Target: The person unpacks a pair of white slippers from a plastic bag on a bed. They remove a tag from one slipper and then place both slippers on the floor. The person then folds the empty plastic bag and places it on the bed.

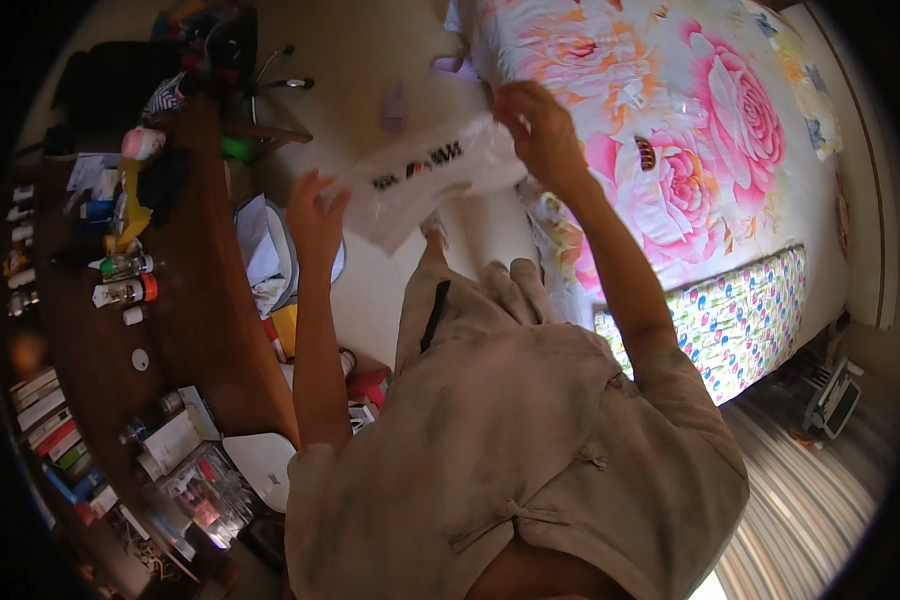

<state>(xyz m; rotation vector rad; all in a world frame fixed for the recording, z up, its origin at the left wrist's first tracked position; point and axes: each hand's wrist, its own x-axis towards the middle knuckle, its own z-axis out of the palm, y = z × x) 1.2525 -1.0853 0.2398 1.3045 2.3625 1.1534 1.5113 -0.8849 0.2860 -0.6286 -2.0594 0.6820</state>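
Note:
A translucent plastic bag (415,190) with dark print is stretched out in front of me, above the floor. My right hand (540,130) has its fingers closed on the bag's right end, beside the bed. At the bag's left end, my left hand (317,212) has curled fingers, with the thumb against the bag's edge. The bag's left side sits a little lower than its right, and its lower edge hangs loose over my feet.
To the right is a bed (610,60) with a flowered sheet and a small dark red item (646,154). A cluttered brown desk (195,290) runs along the left. Beneath my left forearm stands a bin (282,250) with papers. Slippers (394,106) lie on the floor.

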